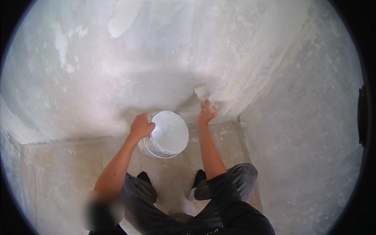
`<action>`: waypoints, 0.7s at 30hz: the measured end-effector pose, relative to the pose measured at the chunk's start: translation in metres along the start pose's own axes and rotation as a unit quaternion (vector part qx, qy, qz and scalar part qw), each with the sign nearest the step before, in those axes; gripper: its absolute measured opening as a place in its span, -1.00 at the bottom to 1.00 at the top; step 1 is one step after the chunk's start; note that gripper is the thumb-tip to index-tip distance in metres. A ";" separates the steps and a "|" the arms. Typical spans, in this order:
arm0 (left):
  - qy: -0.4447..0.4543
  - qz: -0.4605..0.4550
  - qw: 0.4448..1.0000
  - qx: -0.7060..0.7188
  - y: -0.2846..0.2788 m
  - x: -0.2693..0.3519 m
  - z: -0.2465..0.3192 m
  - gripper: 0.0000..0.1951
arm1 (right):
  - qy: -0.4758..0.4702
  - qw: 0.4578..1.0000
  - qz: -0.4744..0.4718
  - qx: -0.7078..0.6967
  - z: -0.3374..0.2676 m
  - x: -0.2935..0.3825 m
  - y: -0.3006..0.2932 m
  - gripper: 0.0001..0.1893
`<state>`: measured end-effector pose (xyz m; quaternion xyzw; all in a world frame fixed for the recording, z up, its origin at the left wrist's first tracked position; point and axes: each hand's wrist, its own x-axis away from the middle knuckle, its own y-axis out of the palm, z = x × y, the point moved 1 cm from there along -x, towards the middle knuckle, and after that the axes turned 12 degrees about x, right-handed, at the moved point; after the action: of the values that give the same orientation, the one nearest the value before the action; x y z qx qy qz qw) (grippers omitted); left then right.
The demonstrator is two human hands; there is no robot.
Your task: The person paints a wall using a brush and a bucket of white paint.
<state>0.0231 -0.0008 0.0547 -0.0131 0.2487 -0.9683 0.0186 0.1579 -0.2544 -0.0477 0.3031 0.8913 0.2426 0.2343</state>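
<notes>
My left hand (142, 127) grips the rim of a white plastic bucket (169, 132) on its left side, the thumb over the edge. The bucket is tilted, and its pale inside shows some dark specks; how much it holds is not clear. To the right of it, my right hand (206, 113) is closed around the handle of a wide flat paintbrush (201, 91) with a red handle end. Its pale bristles point up and left, at or close to the patchy wall (164, 79); contact cannot be told. The brush is slightly blurred.
A second wall (299, 141) meets the first at a corner on the right. Tiled floor (79, 164) lies below, with my feet and bent knees near the bucket. A thin cable (33, 173) runs down the far left. A dark object (362, 116) stands at the right rim.
</notes>
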 end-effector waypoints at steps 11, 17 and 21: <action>-0.013 0.017 0.998 -0.061 -0.006 0.000 0.000 -0.56 | 0.252 0.945 0.167 0.125 0.118 0.046 -0.090 -0.71; -0.020 0.006 0.997 -0.078 -0.003 0.000 -0.005 -0.64 | 0.227 0.970 0.060 0.057 0.042 0.022 0.020 -0.72; 0.012 0.028 0.991 -0.132 -0.003 0.000 -0.008 -0.69 | 0.243 0.967 0.069 0.017 -0.083 0.018 0.114 -0.74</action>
<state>0.0228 0.0055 0.0493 0.0037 0.3751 -0.9261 0.0411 0.1469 -0.1876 0.0768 0.2997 0.9026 0.3089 -0.0117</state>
